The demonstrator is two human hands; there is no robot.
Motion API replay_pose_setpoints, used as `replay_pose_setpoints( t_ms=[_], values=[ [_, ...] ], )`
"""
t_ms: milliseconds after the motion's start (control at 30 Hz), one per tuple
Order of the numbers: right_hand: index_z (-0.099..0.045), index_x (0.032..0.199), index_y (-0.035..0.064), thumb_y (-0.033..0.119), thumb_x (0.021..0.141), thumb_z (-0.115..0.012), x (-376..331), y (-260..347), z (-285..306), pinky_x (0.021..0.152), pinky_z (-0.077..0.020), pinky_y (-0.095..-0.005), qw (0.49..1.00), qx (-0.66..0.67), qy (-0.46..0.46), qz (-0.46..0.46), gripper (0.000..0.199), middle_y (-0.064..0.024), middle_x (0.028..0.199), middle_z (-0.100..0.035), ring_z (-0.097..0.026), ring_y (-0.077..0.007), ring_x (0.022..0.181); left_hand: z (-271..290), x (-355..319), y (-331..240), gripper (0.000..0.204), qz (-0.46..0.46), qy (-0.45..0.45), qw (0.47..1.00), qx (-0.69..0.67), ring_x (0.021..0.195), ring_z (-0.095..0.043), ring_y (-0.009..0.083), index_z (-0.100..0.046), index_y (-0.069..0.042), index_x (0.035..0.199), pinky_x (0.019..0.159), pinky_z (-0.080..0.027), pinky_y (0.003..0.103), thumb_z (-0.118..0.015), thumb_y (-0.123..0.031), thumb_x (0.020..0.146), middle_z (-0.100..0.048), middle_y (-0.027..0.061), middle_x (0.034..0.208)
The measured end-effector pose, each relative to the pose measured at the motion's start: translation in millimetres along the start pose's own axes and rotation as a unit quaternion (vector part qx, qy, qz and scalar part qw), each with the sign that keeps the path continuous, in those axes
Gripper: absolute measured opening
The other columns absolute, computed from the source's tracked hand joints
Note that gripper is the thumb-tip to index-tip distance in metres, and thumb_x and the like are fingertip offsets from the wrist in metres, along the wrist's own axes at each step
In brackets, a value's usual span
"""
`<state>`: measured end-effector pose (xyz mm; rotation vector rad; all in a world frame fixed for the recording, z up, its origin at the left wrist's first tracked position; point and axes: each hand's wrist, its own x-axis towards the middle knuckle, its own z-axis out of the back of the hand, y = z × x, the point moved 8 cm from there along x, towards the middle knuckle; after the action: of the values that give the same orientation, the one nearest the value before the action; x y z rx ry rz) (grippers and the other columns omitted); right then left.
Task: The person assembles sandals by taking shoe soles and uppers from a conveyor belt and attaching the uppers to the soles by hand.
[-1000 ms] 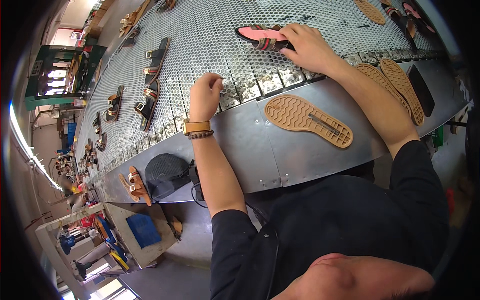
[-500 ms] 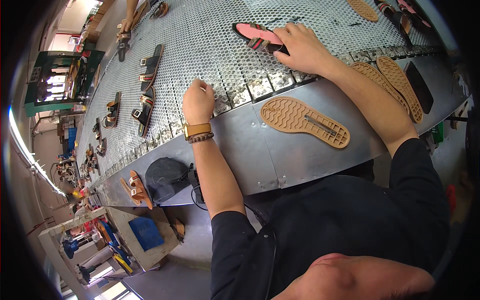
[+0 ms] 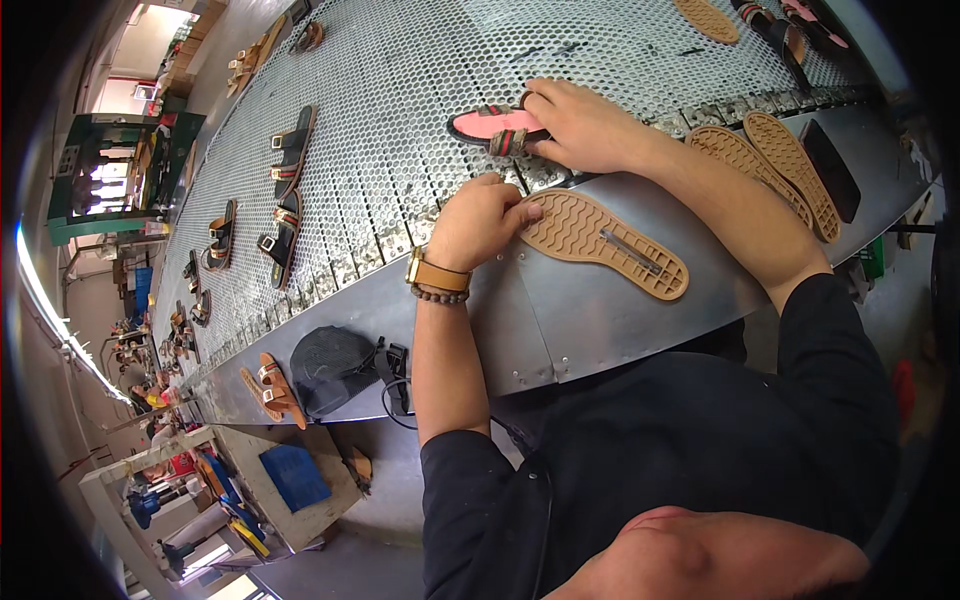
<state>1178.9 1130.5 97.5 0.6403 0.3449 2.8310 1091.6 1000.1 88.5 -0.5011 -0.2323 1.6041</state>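
Note:
My right hand (image 3: 585, 125) is closed around the heel end of a slide sandal (image 3: 487, 124) with a pink insole and striped straps. This sandal is over the near edge of the mesh belt, its toe end pointing left. Beside it, my left hand (image 3: 475, 225) has its fingers curled, with the thumb over the rounded toe end of a tan shoe sole (image 3: 578, 232). The sole lies tread up on the metal ledge, a narrow metal strip (image 3: 630, 250) showing on its heel half. What the left fingers do beneath the sole's edge is hidden.
The mesh belt (image 3: 400, 110) carries black strapped sandals (image 3: 287, 235) at left and another tan sole (image 3: 708, 18) at far right. On the metal ledge (image 3: 515, 330) are two tan soles (image 3: 790, 165), a dark flat slab (image 3: 830, 170), a black mesh cap (image 3: 328, 365) and brown sandals (image 3: 280, 390).
My right hand has brought the pink-insole sandal nearer. My left hand has moved right from over the belt to the tan sole's toe end. Another person's hand at far left has left view.

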Motion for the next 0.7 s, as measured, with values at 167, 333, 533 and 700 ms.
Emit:
replay_pose_setpoints(
  t_ms=[167, 333, 533, 700],
  values=[
    [-0.058, 0.125, -0.0006, 0.029, 0.098, -0.066, 2, -6, 17, 0.096, -0.0523, -0.0477, 0.995, 0.067, 0.015, -0.067, 0.041, -0.0188, 0.117, -0.065, -0.065, -0.0374, 0.11, 3, 8, -2, 0.035, 0.035, -0.124, 0.992, -0.007, 0.075, -0.066, 0.0302, -0.071, 0.0, 0.094, 0.071, -0.052, 0.042, -0.069, -0.035, 0.1, -0.067, 0.0126, 0.084],
    [-0.055, 0.135, 0.0019, 0.037, 0.11, -0.052, 9, -25, 38, 0.079, -0.0573, -0.0408, 0.925, 0.348, -0.047, -0.146, 0.044, -0.0132, 0.108, -0.072, -0.072, -0.0257, 0.088, 7, 6, 17, 0.021, 0.042, -0.18, 0.853, -0.488, 0.084, -0.066, 0.0126, -0.066, -0.001, 0.104, 0.077, -0.053, 0.028, -0.062, -0.021, 0.107, -0.07, 0.0031, 0.094],
    [-0.057, 0.137, 0.0009, 0.038, 0.114, -0.044, 3, -22, 60, 0.08, -0.0619, -0.0285, 0.642, 0.74, -0.03, -0.199, 0.045, -0.0085, 0.112, -0.073, -0.073, -0.0149, 0.097, 27, 7, -11, 0.037, -0.04, -0.237, 0.55, -0.8, 0.134, -0.058, 0.0367, -0.063, -0.007, 0.111, 0.113, -0.048, 0.051, -0.039, -0.035, 0.113, -0.065, 0.0263, 0.136],
    [-0.059, 0.133, -0.0025, 0.031, 0.114, -0.044, 0, -5, 62, 0.089, -0.0623, -0.0322, 0.631, 0.759, 0.002, -0.163, 0.042, -0.0132, 0.117, -0.073, -0.074, -0.0178, 0.102, 24, 9, 0, 0.036, -0.14, -0.207, 0.475, -0.844, 0.127, -0.062, 0.037, -0.063, -0.007, 0.12, 0.11, -0.051, 0.051, -0.04, -0.035, 0.113, -0.065, 0.0227, 0.136]
  ],
)
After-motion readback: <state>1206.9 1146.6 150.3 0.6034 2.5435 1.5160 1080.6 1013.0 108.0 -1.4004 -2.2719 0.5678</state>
